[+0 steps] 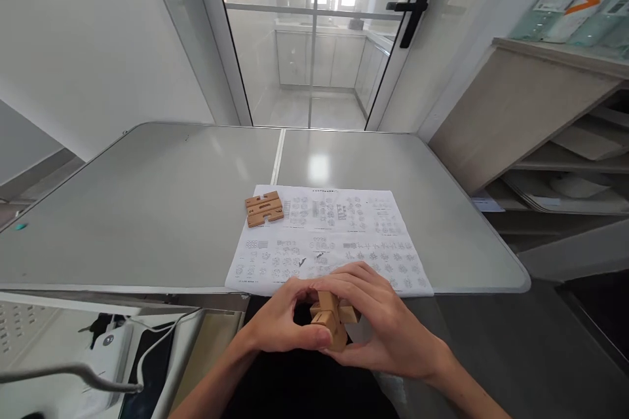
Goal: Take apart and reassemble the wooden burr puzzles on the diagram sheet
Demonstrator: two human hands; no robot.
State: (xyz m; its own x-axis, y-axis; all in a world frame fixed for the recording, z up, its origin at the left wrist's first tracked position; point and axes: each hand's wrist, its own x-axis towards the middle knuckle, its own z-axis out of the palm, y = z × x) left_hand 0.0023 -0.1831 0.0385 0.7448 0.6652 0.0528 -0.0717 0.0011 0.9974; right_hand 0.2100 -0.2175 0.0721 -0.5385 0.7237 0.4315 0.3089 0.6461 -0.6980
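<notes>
Close to my body, just off the table's near edge, both hands grip a wooden burr puzzle of interlocked pieces. My left hand closes on its left side, with the thumb across the front. On the right, my right hand wraps its fingers over the top and keeps the thumb below. The fingers hide part of the puzzle. Several notched wooden puzzle pieces lie side by side on the upper left corner of a printed instruction sheet. Small diagrams fill the sheet.
The sheet lies on a grey folding table with a centre seam. Left of my legs an open drawer holds a white box, cables and keys. Shelves with plastic bottles stand at right; a glass door is behind the table.
</notes>
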